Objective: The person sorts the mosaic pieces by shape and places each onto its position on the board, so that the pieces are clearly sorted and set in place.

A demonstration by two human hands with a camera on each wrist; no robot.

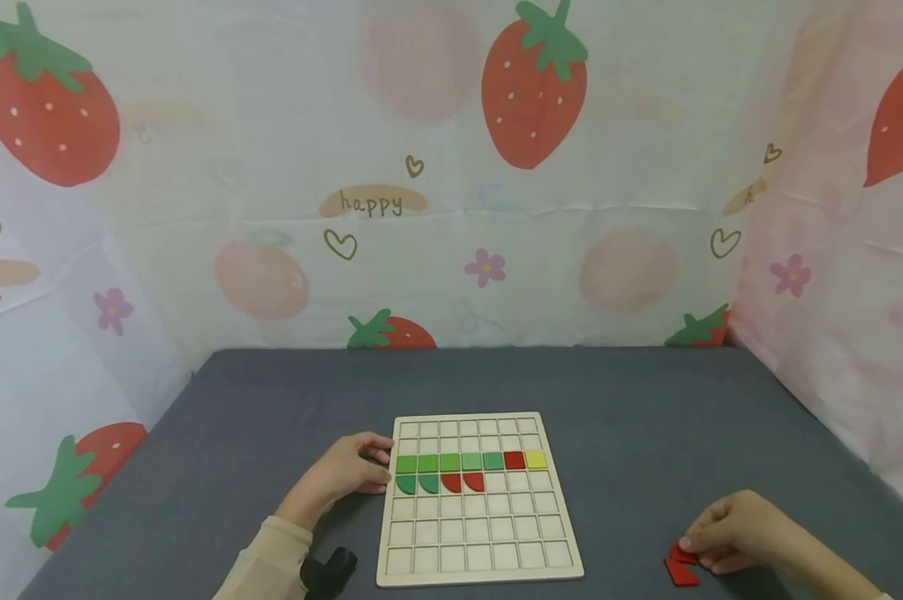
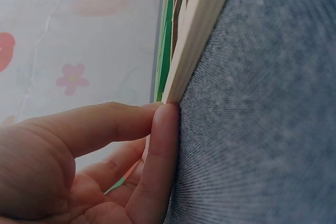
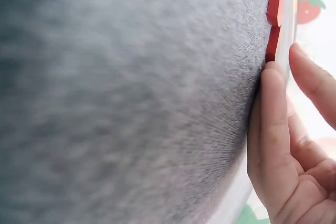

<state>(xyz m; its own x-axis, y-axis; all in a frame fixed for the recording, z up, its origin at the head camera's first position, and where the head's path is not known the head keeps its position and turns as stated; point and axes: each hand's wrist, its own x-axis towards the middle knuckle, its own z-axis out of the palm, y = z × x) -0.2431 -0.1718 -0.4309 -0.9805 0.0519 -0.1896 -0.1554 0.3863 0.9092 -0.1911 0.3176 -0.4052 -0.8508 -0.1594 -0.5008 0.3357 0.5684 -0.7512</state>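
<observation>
A wooden grid board (image 1: pixel 481 578) lies on the dark table. One row holds green square tiles (image 1: pixel 428 463), a red square tile (image 1: pixel 514 460) and a yellow one (image 1: pixel 535 459); below it sit two green quarter-round tiles (image 1: pixel 406 484) and two red ones (image 1: pixel 474 482). My left hand (image 1: pixel 342 475) rests at the board's left edge, thumb and fingertips against its side, spaced apart along it. At the right, my right hand (image 1: pixel 744 533) touches one of the loose red tiles (image 1: pixel 682 573) with its fingertips. In the right wrist view, one finger is apart from the fingertip beside the red tile (image 3: pixel 272 43).
A grey cloth covers the table (image 1: pixel 639 433). Behind and at both sides hangs a white curtain (image 1: pixel 286 150) with strawberry prints. A black strap with a device (image 1: pixel 329 572) is on the left wrist, near the board's lower left corner.
</observation>
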